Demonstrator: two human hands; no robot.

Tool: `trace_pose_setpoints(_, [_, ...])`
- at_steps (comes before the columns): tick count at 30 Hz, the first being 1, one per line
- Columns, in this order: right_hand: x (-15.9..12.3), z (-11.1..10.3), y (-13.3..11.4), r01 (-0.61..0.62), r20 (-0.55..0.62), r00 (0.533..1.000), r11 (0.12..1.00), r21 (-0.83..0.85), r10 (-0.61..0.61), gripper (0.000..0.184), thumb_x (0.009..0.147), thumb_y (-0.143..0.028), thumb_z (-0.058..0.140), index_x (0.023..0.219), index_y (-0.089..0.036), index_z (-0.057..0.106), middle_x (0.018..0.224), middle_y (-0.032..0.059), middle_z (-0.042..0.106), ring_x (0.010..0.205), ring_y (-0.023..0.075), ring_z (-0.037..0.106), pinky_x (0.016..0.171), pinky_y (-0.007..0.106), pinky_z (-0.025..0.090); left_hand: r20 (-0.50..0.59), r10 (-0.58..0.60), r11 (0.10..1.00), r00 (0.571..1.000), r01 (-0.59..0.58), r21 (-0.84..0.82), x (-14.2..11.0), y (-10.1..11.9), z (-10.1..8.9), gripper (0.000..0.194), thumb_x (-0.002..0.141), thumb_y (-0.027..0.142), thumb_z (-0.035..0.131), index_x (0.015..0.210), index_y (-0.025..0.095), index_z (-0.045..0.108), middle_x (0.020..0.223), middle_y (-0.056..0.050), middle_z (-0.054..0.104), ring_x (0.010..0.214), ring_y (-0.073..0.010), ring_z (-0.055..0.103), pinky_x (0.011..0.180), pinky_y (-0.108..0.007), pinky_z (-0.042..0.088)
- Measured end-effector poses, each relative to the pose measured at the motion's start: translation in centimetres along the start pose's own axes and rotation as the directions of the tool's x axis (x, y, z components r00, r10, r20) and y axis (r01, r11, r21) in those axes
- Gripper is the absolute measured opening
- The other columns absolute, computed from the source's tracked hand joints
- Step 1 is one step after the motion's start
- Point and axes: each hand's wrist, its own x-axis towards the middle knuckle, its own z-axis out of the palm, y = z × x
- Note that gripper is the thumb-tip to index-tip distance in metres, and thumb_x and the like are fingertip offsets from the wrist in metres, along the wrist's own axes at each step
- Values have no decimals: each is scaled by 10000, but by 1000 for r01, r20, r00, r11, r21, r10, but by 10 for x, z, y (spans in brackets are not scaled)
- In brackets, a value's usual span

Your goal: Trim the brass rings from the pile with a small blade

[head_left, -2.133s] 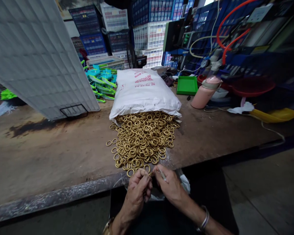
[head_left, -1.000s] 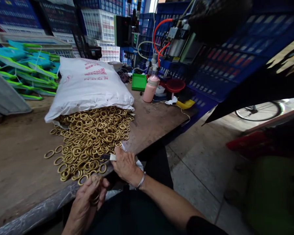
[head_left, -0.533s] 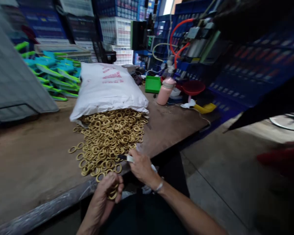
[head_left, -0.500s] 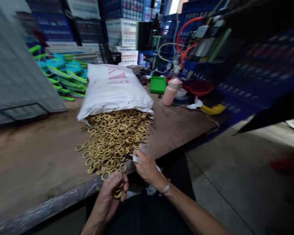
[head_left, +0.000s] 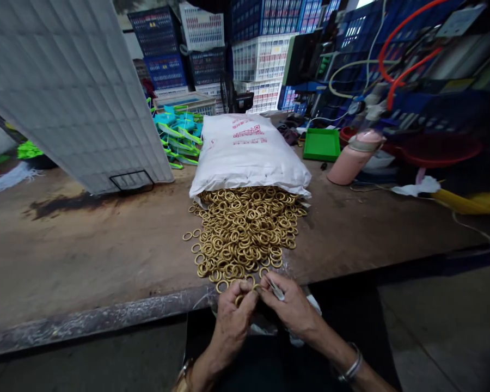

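Note:
My left hand (head_left: 233, 316) is closed in a pinch around gold-coloured rings (head_left: 239, 300) at the table's front edge. Right beside it, my right hand (head_left: 292, 306) is closed too, with a thin, pale, pointed tool (head_left: 275, 288) between its fingers; its exact kind does not show. Another ring (head_left: 256, 287) sits where the fingertips of both hands meet. Just beyond the hands, a heap of gold-coloured rings (head_left: 245, 228) spills from the mouth of a white sack (head_left: 249, 158) with red print, which lies on the table.
A wooden table (head_left: 106, 250) carries everything. At left stands a tall grey-white ribbed panel (head_left: 85, 92), near green and turquoise plastic pieces (head_left: 179, 133). To the right are a green tray (head_left: 322, 144), a pink bottle (head_left: 351, 160) and a red bowl (head_left: 441, 149). Stacked crates (head_left: 257, 57) fill the back.
The camera view has swung left, so things appear farther right. My hands have come together, and my left hand has risen to the table edge with its rings, meeting the right hand's fingertips.

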Motion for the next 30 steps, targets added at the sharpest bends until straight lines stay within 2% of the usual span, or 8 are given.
trace_pose_setpoints(3, [-1,8,0,-135,32,991,968,210,131,290,773,-466,444,664,-198,429,499,-72,378,452,69,333,436,186,291,-43,29,999,999,-28,23,0,-1,0,263,740,408,555,667,169,473,425,86,367,353,-41,290,367,-173,243])
trace_pose_setpoints(7, [-5,16,-3,-337,190,941,805,488,279,376,772,-552,399,642,-199,385,461,-98,335,343,30,180,337,171,161,-50,69,996,996,-65,65,0,-3,2,237,758,374,545,681,152,514,485,47,457,404,-53,351,406,-176,282])
trace_pose_setpoints(13, [-5,21,-3,-404,204,910,661,632,361,348,711,-530,490,672,-198,391,505,-97,391,319,9,166,327,155,142,-5,47,998,999,-47,29,1,-2,4,255,742,378,564,648,143,536,518,31,498,404,-46,347,404,-174,278])
trace_pose_setpoints(18, [-3,19,5,-317,13,940,857,406,341,287,736,-448,460,603,-197,422,450,-80,371,347,47,263,350,179,221,83,-75,997,994,76,-17,0,3,2,296,729,445,558,739,152,516,526,52,466,359,-29,316,345,-153,235])
trace_pose_setpoints(21, [-4,12,6,-118,-139,982,990,83,129,250,759,-384,444,600,-194,473,520,-33,471,485,91,422,476,204,340,144,-135,987,980,146,-69,2,1,-2,332,742,490,517,734,159,490,523,58,451,335,-25,303,318,-143,221])
trace_pose_setpoints(24, [-7,7,4,51,-94,994,996,-76,-58,189,773,-341,438,680,-203,529,599,-15,532,564,114,478,557,223,372,157,-152,978,976,171,-116,4,-2,-4,336,740,495,515,684,168,455,496,69,415,325,-27,279,308,-144,213])
trace_pose_setpoints(26, [-8,7,3,48,-68,996,998,-50,-51,184,782,-343,432,712,-207,534,583,-20,531,552,114,482,553,221,377,116,-134,987,984,143,-74,5,-3,-5,333,742,485,516,656,172,441,486,71,406,328,-30,277,317,-149,219])
trace_pose_setpoints(30, [-4,13,5,-150,-73,984,980,129,160,328,807,-448,382,616,-198,474,459,-48,440,445,88,416,463,196,345,46,34,992,998,-39,117,4,-3,-3,306,773,422,502,619,157,484,521,40,447,417,-53,350,402,-167,282])
